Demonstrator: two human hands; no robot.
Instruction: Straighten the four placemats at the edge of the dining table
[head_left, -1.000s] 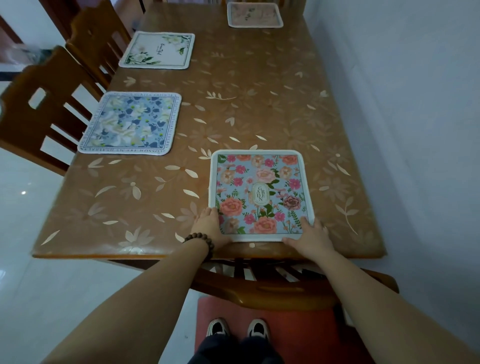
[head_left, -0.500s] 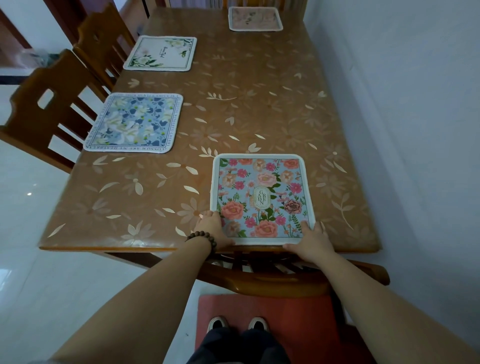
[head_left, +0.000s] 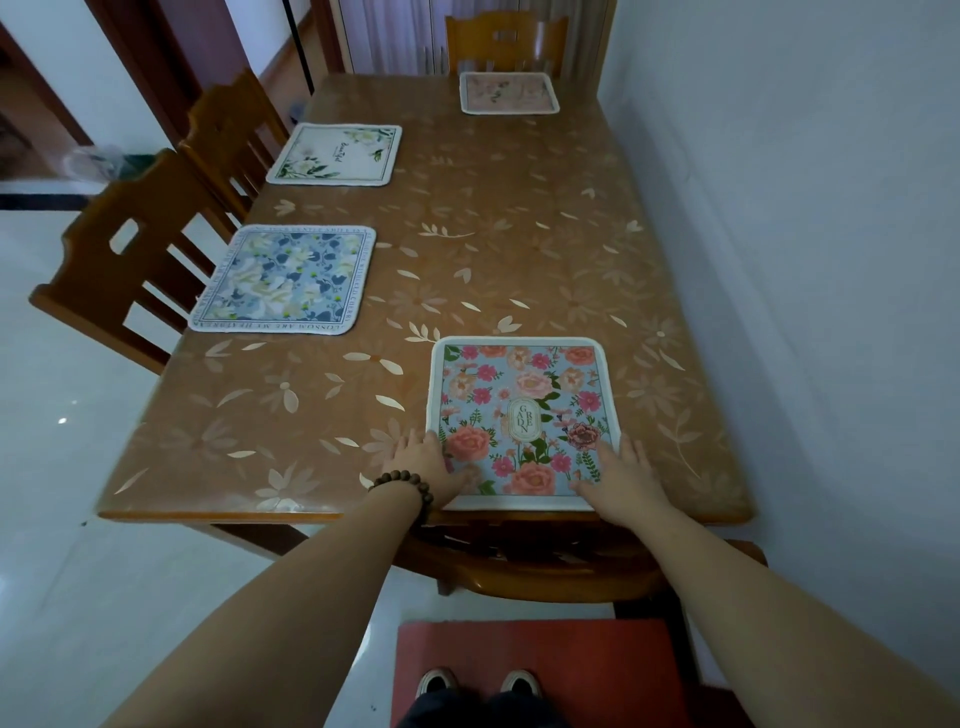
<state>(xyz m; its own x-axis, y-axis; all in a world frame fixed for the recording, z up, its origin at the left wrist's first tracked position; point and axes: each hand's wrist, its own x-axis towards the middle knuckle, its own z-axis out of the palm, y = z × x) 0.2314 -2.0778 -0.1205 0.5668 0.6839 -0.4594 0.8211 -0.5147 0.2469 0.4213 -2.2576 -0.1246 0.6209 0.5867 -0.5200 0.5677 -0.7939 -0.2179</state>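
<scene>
Pink mat is lying flat on the desk, its near edge just inside the desk's near edge, directly ahead of both hands. It is looking thin and light, probably a soft fabric or foam piece with a stitched white border; it should be sliding easily on the glossy patterned cover, so a small push may be overshooting. Best purchase is looking like the two near corners, pressed from above and steered by friction instead of pinched.

Left hand is resting palm down on the near left corner, fingers spread, partly on the mat and partly on the desk beside it. A bead bracelet is sitting at that wrist. Right hand is lying flat on the near right corner, fingers spread and pointing away from the body. Neither hand is gripping anything; both are open and pressing. Whether the thumbs are tucking under the edge is hard to tell from here.

Both forearms are reaching forward and slightly inward, elbows low.

Blue mat is lying well ahead and left of the left hand, white mat farther beyond it, pale mat far ahead of the right hand at the far end. A chair is tucked under the desk just below the hands.
</scene>
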